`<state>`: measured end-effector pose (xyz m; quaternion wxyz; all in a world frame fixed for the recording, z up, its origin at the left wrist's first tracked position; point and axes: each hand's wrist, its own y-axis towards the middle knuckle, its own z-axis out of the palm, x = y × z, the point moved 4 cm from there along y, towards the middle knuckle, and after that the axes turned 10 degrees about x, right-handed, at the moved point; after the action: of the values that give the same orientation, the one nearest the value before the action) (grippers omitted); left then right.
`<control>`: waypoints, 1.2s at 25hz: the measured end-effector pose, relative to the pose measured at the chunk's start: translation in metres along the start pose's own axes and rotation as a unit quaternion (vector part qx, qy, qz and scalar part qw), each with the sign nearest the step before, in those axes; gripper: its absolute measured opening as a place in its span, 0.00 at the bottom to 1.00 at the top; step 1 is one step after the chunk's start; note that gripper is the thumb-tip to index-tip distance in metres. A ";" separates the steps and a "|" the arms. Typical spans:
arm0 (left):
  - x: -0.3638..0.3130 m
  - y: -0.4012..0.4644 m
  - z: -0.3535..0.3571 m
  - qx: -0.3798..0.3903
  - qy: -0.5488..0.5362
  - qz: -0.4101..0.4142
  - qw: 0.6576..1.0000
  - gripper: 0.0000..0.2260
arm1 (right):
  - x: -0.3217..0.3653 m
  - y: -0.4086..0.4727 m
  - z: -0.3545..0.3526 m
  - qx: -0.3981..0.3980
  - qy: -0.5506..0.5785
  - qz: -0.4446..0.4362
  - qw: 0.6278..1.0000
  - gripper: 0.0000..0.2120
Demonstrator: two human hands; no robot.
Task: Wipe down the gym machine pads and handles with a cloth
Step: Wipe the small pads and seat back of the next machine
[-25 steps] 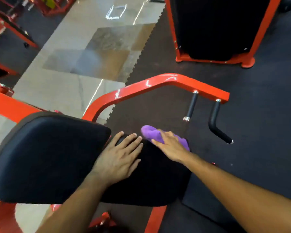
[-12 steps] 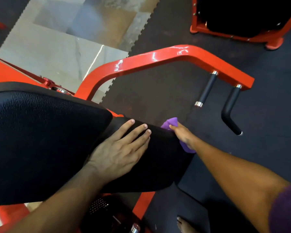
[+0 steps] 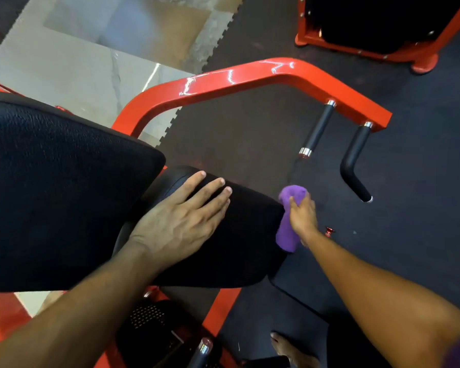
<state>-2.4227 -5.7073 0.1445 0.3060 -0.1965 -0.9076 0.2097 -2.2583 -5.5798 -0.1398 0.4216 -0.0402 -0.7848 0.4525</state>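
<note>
A purple cloth (image 3: 287, 235) is pressed against the right side edge of the black seat pad (image 3: 245, 235); my right hand (image 3: 302, 217) grips it there, fingers wrapped over the cloth. My left hand (image 3: 181, 221) lies flat on top of the seat pad, fingers straight and spread. A larger black back pad (image 3: 59, 187) fills the left. Two black handles, one straight (image 3: 318, 131) and one bent (image 3: 352, 160), hang from the red curved arm (image 3: 250, 78) beyond the cloth.
A second red-framed machine (image 3: 377, 53) stands at the top right. Dark rubber mats cover the floor, with shiny tile (image 3: 91, 62) at upper left. A bare foot (image 3: 290, 349) shows at the bottom, near a chrome-tipped lever (image 3: 203, 349). A small red knob (image 3: 329, 231) sits beside my right wrist.
My right hand has carried the cloth from the seat pad's far corner round to its right side edge and downward. My left hand stays flat on the pad. The view tilted down.
</note>
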 end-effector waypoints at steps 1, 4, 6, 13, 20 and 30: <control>-0.002 -0.001 0.001 0.008 0.007 0.011 1.000 0.26 | -0.016 -0.012 -0.003 -0.036 0.065 0.028 0.997 0.27; -0.001 -0.001 0.003 0.001 -0.010 0.031 0.999 0.25 | -0.058 -0.070 0.018 -0.072 0.216 0.110 0.968 0.24; -0.002 0.002 0.001 0.003 -0.041 0.024 0.999 0.25 | -0.060 -0.107 0.057 -0.058 0.261 0.132 0.954 0.27; 0.000 0.004 -0.001 0.044 0.001 0.016 0.999 0.23 | -0.025 -0.072 0.129 -0.044 0.101 -0.043 0.993 0.36; -0.001 0.006 0.002 0.057 0.036 0.001 0.998 0.24 | -0.117 0.006 0.109 -0.065 0.185 0.128 0.972 0.27; -0.001 0.009 0.000 0.101 0.041 -0.008 0.994 0.26 | -0.028 -0.033 0.100 -0.225 0.098 -0.031 0.969 0.22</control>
<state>-2.4197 -5.7000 0.1399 0.3630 -0.1657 -0.8701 0.2894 -2.2998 -5.6795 -0.1563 0.4906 -0.1540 -0.8219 0.2451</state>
